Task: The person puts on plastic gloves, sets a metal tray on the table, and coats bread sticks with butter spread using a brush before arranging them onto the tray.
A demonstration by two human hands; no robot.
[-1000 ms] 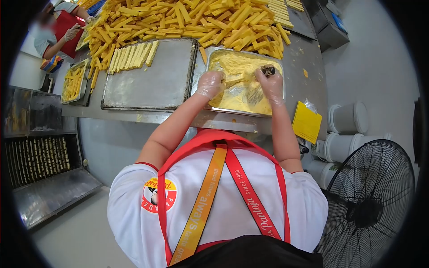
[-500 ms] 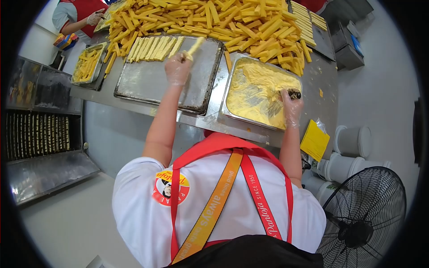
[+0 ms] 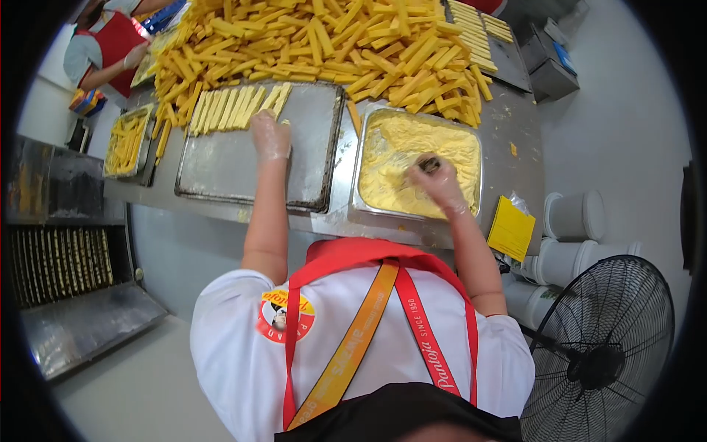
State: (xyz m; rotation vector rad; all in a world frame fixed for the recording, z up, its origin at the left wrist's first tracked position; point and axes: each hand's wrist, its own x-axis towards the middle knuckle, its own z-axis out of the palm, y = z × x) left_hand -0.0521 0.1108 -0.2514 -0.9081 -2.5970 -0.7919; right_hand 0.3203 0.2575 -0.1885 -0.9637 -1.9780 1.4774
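Observation:
My left hand [image 3: 272,137], in a clear glove, is closed on a cream-coated yellow stick [image 3: 278,103] at the right end of a row of coated sticks [image 3: 224,110]. The row lies along the far side of a flat metal baking tray [image 3: 243,173]. My gloved right hand [image 3: 440,184] grips a dark-handled tool [image 3: 428,165] over a deep metal pan [image 3: 359,166]. Pale yellow cream [image 3: 390,144] is smeared across the pan. The tool's working end is hidden by the hand and cream.
A big pile of bare yellow sticks [image 3: 317,44] covers the back of the metal table [image 3: 515,121]. Another worker's gloved hand [image 3: 136,55] is at back left, near a small pan of sticks [image 3: 125,144]. White buckets [image 3: 574,215] and a black fan [image 3: 600,361] stand at right.
My left hand has lowered the coated stick from above the tray to the end of the row. My right hand has moved left across the pan with the dark-handled tool.

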